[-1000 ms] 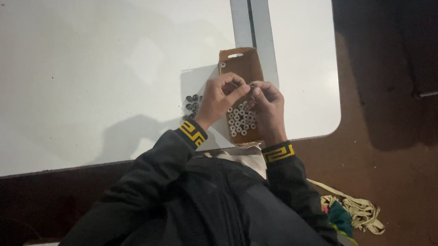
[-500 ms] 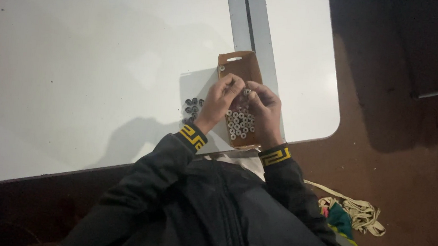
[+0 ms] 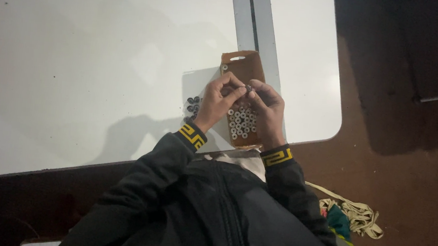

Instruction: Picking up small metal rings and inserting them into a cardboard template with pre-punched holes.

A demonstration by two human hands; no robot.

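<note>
Hands meet over the brown cardboard tray (image 3: 249,70), and the small grey piece (image 3: 249,88) sits pinched right between them, above the rows of little silvery rings (image 3: 243,121) lying in the tray. Left hand (image 3: 220,101) has thumb and fingertips closed together on that piece from its side; right hand (image 3: 267,110) curls in from the other side, fingertips touching the same piece. Compared with half a second ago, the hands sit much the same over the tray, though the pinch now shows a touch higher, near the tray's upper half, and more of the ring rows lies uncovered below the fingers. Small dark heap of parts (image 3: 193,106) stays just left of the left wrist, on the white table (image 3: 87,64). Tray lies beside the grey strip (image 3: 255,15) running down the table. Bundle of pale straps (image 3: 355,213) rests on the brown floor.
</note>
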